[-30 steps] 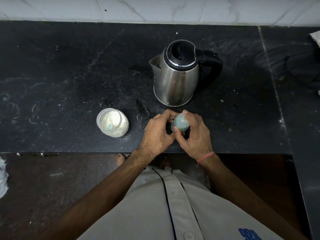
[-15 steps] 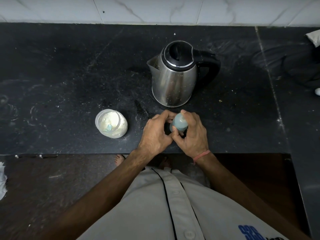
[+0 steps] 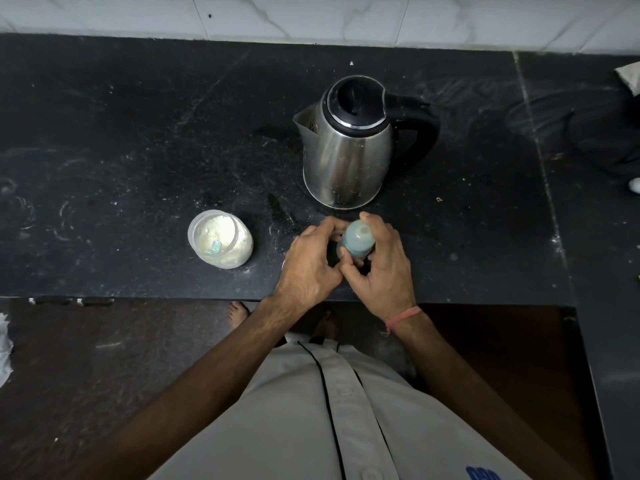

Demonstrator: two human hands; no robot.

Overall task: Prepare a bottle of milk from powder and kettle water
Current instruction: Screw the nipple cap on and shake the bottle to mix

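Both hands (image 3: 346,268) clasp a small translucent blue-capped bottle (image 3: 356,242) near the shiny steel kettle (image 3: 346,157).

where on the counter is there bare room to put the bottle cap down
The widest bare patch of counter lies left of the kettle and behind the powder jar. Another bare strip runs right of the kettle handle, up to the seam. It is crowded in front of the kettle, where the left hand and right hand hold the bottle.
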